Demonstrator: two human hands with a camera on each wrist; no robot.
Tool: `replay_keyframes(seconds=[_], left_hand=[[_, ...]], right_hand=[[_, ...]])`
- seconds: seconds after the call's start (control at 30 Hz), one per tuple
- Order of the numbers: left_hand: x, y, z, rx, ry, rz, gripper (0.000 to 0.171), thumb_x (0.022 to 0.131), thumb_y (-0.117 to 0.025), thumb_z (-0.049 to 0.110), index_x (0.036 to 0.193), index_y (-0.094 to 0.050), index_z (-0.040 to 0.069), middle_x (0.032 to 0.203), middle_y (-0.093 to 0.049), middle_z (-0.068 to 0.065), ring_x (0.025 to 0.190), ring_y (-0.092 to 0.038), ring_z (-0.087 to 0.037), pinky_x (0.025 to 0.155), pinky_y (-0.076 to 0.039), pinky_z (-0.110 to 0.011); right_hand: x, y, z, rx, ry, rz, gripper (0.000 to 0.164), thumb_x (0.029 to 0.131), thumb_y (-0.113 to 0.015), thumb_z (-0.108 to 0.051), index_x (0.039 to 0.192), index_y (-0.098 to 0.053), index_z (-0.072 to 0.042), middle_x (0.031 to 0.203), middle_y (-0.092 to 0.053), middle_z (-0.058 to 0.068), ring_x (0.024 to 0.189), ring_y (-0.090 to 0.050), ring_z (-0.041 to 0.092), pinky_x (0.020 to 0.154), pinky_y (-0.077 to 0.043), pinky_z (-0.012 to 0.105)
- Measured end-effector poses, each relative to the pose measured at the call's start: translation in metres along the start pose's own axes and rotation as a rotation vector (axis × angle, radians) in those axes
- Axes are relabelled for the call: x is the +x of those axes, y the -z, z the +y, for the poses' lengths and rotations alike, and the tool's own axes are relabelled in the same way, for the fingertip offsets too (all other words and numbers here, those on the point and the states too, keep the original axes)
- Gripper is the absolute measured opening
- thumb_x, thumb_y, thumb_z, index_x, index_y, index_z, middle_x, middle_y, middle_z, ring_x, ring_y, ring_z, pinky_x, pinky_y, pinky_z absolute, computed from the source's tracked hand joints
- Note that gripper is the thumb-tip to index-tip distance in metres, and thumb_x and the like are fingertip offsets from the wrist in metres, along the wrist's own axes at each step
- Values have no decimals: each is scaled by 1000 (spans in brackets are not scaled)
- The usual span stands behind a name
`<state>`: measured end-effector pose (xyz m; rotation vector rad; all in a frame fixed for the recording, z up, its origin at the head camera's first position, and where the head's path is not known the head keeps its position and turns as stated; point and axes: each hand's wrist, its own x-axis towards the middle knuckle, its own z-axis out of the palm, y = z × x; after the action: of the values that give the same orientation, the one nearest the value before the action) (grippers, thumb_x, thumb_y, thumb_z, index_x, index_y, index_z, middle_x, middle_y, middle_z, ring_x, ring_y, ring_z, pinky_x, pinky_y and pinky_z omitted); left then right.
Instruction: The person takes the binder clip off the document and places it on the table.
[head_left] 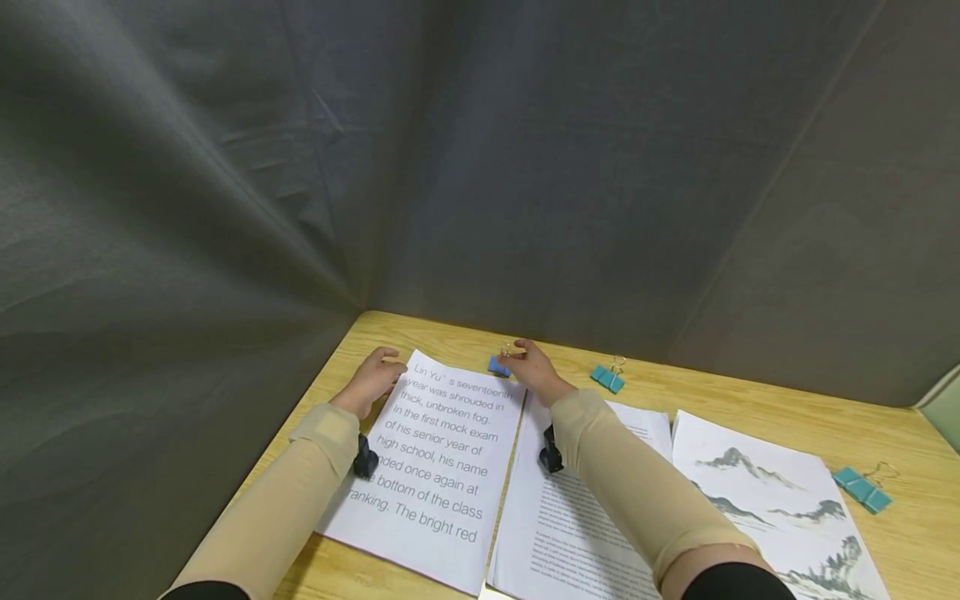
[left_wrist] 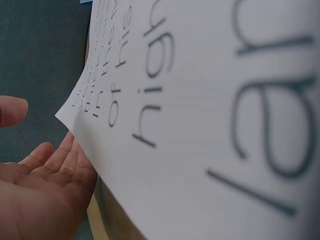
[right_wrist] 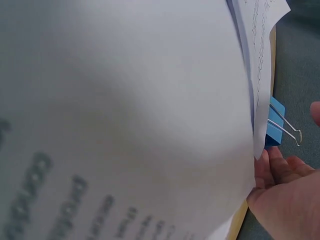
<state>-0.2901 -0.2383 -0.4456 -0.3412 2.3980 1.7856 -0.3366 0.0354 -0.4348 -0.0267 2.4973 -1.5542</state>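
A large-print paper stack [head_left: 442,442] lies on the left of the table, its top left corner lifting slightly. My left hand [head_left: 371,379] is at its upper left edge; in the left wrist view the palm faces up, fingertips against the edge and thumb apart. At the upper right corner, my right hand [head_left: 534,371] has its fingers beside the paper and its thumb away from them. A blue binder clip [head_left: 498,366], wire handles raised, stands just behind the top edge near the right fingers. In the right wrist view this clip [right_wrist: 275,122] partly hides behind the paper.
Small-print pages [head_left: 570,525] lie under my right forearm, alongside a sheet with an ink mountain painting [head_left: 772,492]. One teal binder clip [head_left: 607,379] lies behind the pages, another teal clip [head_left: 862,489] right of the painting. A dark grey curtain [head_left: 525,167] borders the wooden table [head_left: 420,329].
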Motion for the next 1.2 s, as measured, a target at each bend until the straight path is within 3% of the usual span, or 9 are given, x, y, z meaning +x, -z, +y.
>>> replay_keyframes(seconds=[0.27, 0.5, 0.97, 1.2], left_hand=[[1, -1, 0, -9, 2, -11, 55, 95, -51, 21, 145, -32, 9, 136, -43, -18, 122, -45, -41, 102, -35, -51], [4, 1, -3, -10, 1, -18, 56, 95, -51, 22, 146, -31, 9, 136, -43, -19, 123, -44, -42, 103, -33, -52], [17, 15, -14, -25, 3, 11, 58, 94, -52, 22, 146, -31, 5, 135, -43, -21, 124, -41, -38, 104, -32, -49], [23, 28, -11, -40, 5, 18, 62, 93, -52, 26, 147, -28, 7, 141, -39, -22, 128, -37, -38, 107, -27, -51]], right_hand=[[-2, 3, 2, -19, 36, 24, 63, 94, -61, -25, 146, -34, -2, 132, -50, 21, 119, -50, 33, 98, -41, 46], [-7, 8, 3, -120, 99, 19, 60, 96, -59, -28, 145, -35, -3, 134, -50, 20, 123, -49, 33, 96, -43, 45], [-11, 29, 10, -319, 230, 8, 60, 97, -56, -27, 146, -34, 0, 135, -50, 22, 125, -47, 37, 99, -40, 50], [-10, 42, 9, -320, 259, -11, 64, 100, -50, -38, 150, -29, -4, 139, -49, 20, 129, -43, 38, 99, -40, 52]])
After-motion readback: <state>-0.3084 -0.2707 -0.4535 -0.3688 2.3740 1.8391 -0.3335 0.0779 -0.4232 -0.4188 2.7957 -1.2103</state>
